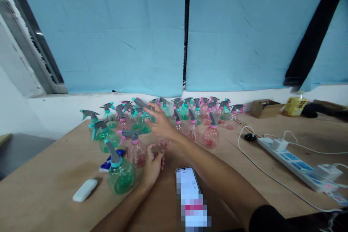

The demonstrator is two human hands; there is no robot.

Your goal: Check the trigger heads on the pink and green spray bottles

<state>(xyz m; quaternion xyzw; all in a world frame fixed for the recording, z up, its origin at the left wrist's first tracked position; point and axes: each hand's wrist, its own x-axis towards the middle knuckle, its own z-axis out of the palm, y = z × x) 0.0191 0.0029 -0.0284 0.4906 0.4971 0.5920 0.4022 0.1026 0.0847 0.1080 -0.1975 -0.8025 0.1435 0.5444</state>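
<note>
My right hand (pixel 161 122) reaches forward over the wooden table (pixel 54 174) and grips a grey trigger spray head (pixel 141 103), held above a clear pink bottle (pixel 163 143). My left hand (pixel 152 165) is curled just below and left of that bottle, touching it; how firmly it grips is unclear. A green spray bottle (pixel 121 175) and a pink spray bottle (pixel 136 152) stand right beside my left hand. Behind them stands a crowd of several green and pink spray bottles (pixel 195 116).
A phone (pixel 191 195) lies between my forearms. A white oblong object (pixel 85 189) and a blue-and-white packet (pixel 110 163) lie at the left. A power strip (pixel 293 163) with chargers and cables lies at the right. A cardboard box (pixel 265 108) and a yellow bottle (pixel 295 106) stand at the back.
</note>
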